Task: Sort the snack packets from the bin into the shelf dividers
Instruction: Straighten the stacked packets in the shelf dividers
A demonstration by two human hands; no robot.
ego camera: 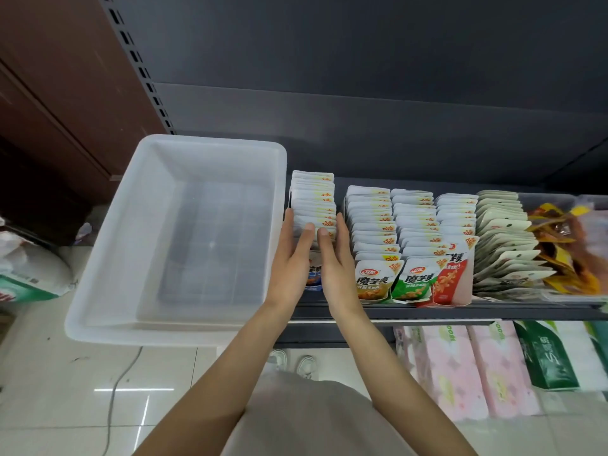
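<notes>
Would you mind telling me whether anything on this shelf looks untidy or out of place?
The rows between the hands and to their right stand neatly. The odd spot is the far right end of the shelf: the orange and yellow packets lie in a loose, tilted heap rather than upright in a row. The bin looks empty.

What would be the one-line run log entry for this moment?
bin: empty | left hand, right hand: straight fingers flanking leftmost packet row | stage: tidying
</notes>
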